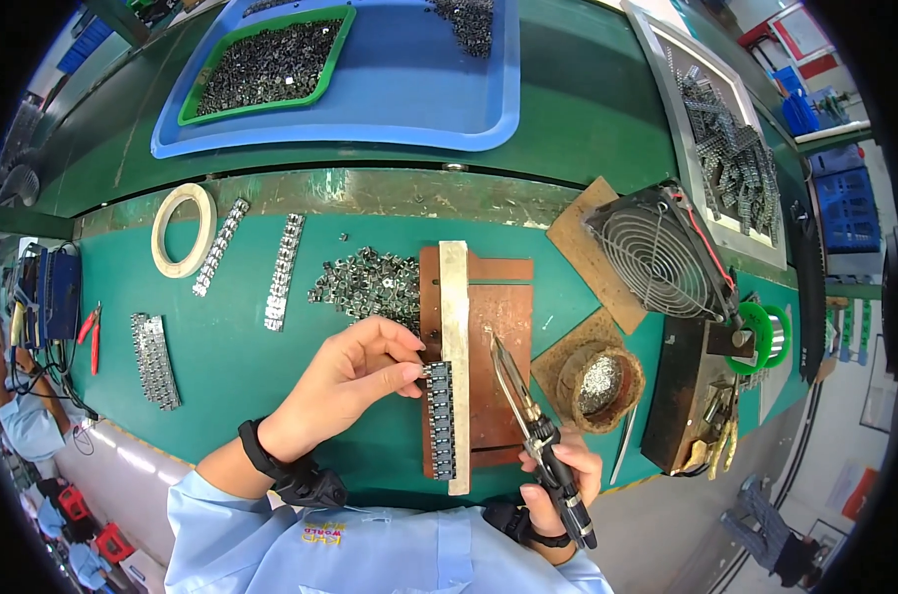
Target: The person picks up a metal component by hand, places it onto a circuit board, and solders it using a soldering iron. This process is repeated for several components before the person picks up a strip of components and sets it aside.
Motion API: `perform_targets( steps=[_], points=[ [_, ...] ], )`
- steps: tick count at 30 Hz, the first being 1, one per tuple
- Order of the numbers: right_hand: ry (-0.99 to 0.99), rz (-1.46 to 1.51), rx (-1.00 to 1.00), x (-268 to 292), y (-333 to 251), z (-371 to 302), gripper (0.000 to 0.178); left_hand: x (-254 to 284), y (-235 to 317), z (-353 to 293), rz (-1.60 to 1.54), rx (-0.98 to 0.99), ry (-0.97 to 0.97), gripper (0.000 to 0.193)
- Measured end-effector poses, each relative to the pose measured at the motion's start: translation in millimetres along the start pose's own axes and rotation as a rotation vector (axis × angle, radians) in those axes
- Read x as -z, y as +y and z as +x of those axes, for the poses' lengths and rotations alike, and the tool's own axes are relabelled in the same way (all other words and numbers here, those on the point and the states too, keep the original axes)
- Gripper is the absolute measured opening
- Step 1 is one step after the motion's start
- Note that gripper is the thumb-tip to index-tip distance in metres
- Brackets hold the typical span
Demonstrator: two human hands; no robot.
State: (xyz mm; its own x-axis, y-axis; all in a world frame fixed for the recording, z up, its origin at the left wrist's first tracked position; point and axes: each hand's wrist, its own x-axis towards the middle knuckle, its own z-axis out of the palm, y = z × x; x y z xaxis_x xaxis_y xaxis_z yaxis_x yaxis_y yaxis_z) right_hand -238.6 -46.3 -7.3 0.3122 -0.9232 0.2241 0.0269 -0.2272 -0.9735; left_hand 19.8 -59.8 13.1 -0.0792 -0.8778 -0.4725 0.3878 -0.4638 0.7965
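Observation:
My left hand (355, 376) pinches thumb and forefinger together at the top end of a strip of black components (440, 426); whatever tiny piece lies between the fingertips is too small to make out. The strip lies lengthwise along a pale metal bar (454, 317), on a brown board (503, 396). In my right hand (568, 475) is a soldering iron (548, 450) with a black handle, closed in the fingers. Its metal tip points up and away over the brown board, apart from the strip. Beyond my left hand lies a heap of small metal parts (370, 285).
At right stand a fan (657, 257), a round cup (571, 386) of silvery bits and a green solder spool (778, 339). Finished-looking strips (157, 361), a tape roll (162, 233) and red-handled pliers (91, 340) lie left. A blue tray (419, 109) holds a green tray (342, 59) at the back.

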Motion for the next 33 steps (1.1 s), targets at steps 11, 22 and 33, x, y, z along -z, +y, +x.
perform_targets(
  steps=[11, 22, 33],
  points=[
    [-0.139, -0.194, 0.082, -3, -12, 4, 0.049, 1, 5, 1, 0.007, 0.056, -0.008, 0.016],
    [-0.187, -0.271, 0.092, -10, -14, 14, 0.044, 5, 4, 4, 0.056, 0.072, -0.035, 0.019],
    [-0.204, -0.23, 0.064, -9, -16, 16, 0.042, 7, 3, 4, 0.056, 0.068, -0.047, 0.02]
  ],
)
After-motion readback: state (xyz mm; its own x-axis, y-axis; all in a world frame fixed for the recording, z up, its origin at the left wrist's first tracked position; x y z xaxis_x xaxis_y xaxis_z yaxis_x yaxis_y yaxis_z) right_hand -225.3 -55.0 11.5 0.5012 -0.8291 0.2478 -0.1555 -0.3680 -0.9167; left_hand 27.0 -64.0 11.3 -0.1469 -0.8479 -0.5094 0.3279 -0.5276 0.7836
